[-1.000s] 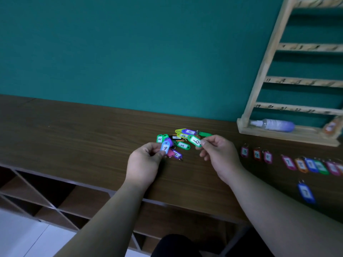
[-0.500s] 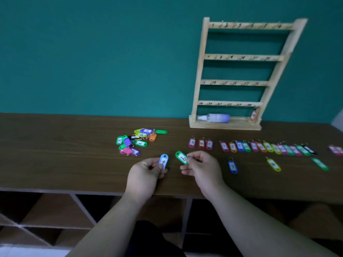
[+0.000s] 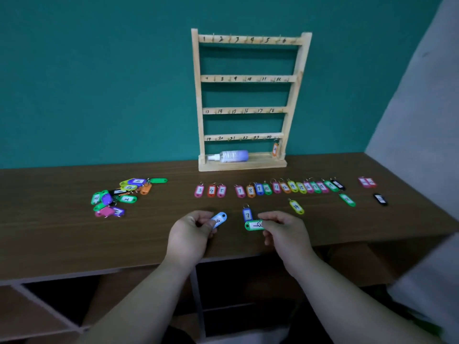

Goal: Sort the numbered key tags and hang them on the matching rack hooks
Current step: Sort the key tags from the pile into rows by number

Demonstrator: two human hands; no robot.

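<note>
Far left on the table (image 3: 62,232), loose heap of key tags (image 3: 119,194), one reading "2", bare wood down to the front edge. Near that edge, pale blue tag (image 3: 219,220) pinched between thumb and curled fingers of the left hand (image 3: 191,234), blue "7" tag (image 3: 247,214) lying flat, green tag (image 3: 252,225) pinched likewise in the right hand (image 3: 285,232). Behind, sorted row (image 3: 268,188) starting 3, 4, 5, 7, 8, and rack (image 3: 248,78) with rungs inked 1 to 24.

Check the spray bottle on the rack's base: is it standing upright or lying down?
Lying down. The spray bottle rests on its side along the rack's base, with its white nozzle pointing left.
</note>
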